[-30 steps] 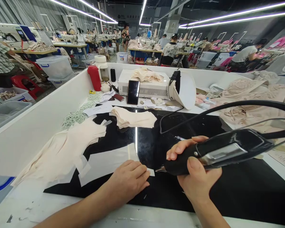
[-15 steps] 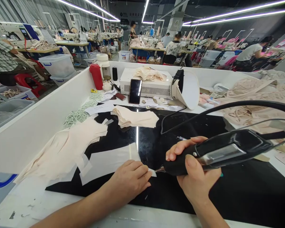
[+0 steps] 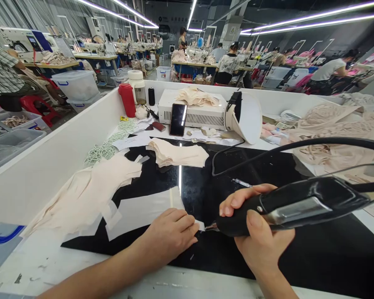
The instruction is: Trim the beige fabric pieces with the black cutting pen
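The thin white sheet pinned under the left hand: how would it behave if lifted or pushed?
The thin white sheet lies flat on the glossy black tabletop, so it probably slides easily. It looks floppy and light; the left hand presses it down beside the black handheld tool.

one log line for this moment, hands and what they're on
left hand: flat on white strip | right hand: grips black corded tool | tool tip: at strip end | surface: black mat
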